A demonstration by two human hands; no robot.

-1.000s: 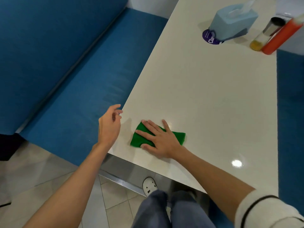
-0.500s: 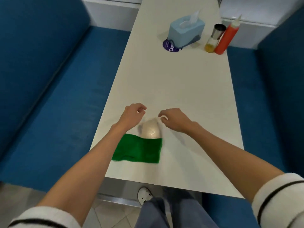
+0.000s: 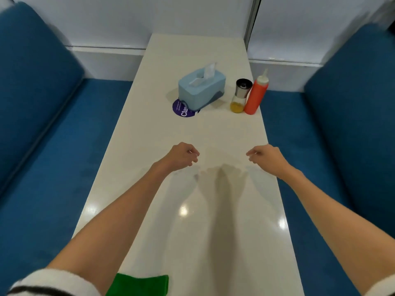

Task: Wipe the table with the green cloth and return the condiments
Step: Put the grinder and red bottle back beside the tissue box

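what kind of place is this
Probably a restaurant or cafe booth: blue padded benches flank a narrow white table carrying a tissue box, a red sauce bottle and a shaker.

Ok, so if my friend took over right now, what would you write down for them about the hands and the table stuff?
Left hand: loosely curled, holding nothing, over the middle of the table.
Right hand: the same, apart from the left.
Green cloth: lying at the near edge, no hand on it.
Red squeeze bottle and shaker: upright, side by side at the far right edge, right of the tissue box.
Done: cloth put down; whether wiping is finished cannot be told.
Left: probably returning the condiments to their place.
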